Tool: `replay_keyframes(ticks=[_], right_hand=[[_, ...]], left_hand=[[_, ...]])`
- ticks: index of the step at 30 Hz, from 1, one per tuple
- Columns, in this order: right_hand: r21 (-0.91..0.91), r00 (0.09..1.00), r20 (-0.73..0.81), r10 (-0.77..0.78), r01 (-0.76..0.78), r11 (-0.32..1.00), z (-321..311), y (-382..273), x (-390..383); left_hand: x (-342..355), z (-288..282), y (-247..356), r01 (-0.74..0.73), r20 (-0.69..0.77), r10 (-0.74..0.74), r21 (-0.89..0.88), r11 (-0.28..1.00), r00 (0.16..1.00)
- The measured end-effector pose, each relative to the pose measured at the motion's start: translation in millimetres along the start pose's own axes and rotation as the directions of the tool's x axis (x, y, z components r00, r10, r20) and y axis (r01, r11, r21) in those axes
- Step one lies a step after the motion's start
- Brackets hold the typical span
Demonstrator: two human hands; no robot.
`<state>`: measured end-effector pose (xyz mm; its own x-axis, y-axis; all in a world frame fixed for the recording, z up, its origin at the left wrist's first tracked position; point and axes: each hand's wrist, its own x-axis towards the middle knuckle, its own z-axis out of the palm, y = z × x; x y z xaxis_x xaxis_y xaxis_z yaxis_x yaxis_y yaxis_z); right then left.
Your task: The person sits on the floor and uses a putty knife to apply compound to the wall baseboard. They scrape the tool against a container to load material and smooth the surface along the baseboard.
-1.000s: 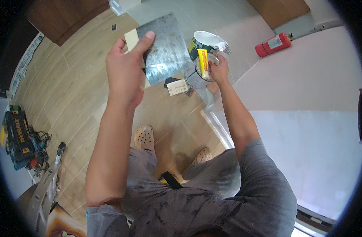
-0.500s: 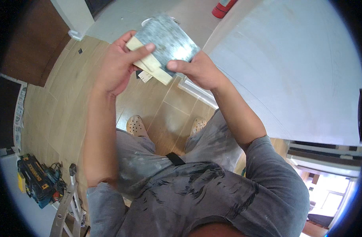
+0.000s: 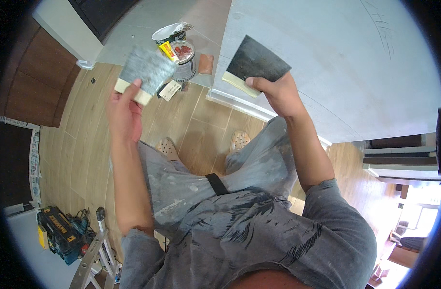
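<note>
My left hand (image 3: 126, 113) grips a putty scraper (image 3: 146, 70) by its cream handle, thumb on top. Its wide metal blade is tilted up and looks grey and smeared, slightly blurred. In my right hand (image 3: 281, 94) is a second putty scraper (image 3: 257, 60), with a darker blade and a similar cream edge. The thumb lies over that edge, while the other fingers are hidden behind the blade. This scraper is held in front of the pale wall (image 3: 326, 86), and I cannot tell whether it touches. A wide gap separates the two scrapers.
On the floor ahead stand an open bucket (image 3: 170, 32) and a tub (image 3: 185, 70) with a yellow tube (image 3: 168, 51) on top. A reddish-brown block (image 3: 206, 63) and a white label (image 3: 170, 90) lie nearby. A black tool case (image 3: 61, 226) and a ladder (image 3: 93, 255) are at lower left.
The two scrapers, overlapping before, are now apart. My left hand has moved left and down with one, my right hand to the right with the other. The bucket and tub have come into view.
</note>
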<state>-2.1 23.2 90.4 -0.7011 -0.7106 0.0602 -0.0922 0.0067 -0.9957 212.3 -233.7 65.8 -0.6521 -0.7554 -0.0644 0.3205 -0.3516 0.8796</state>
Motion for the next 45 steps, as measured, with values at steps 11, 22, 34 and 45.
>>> replay_keyframes(ticks=[11,22,34,45], right_hand=[[0.036,0.968,0.240,-0.077,0.071,0.997,29,5,29],[0.608,0.943,0.322,-0.088,-0.135,0.782,88,21,53],[0.305,0.947,0.272,0.170,-0.253,0.918,41,37,66],[0.360,0.996,0.082,0.021,-0.049,0.932,60,45,61]], left_hand=[[-9,0,-29,0.208,0.245,-0.149,-0.238,0.949,0.958],[-8,0,-19,0.285,0.409,-0.188,-0.190,0.940,0.893],[7,-17,-9,0.013,0.039,0.003,-0.388,0.921,0.999],[12,-5,-28,0.133,0.174,-0.074,-0.357,0.924,0.982]])
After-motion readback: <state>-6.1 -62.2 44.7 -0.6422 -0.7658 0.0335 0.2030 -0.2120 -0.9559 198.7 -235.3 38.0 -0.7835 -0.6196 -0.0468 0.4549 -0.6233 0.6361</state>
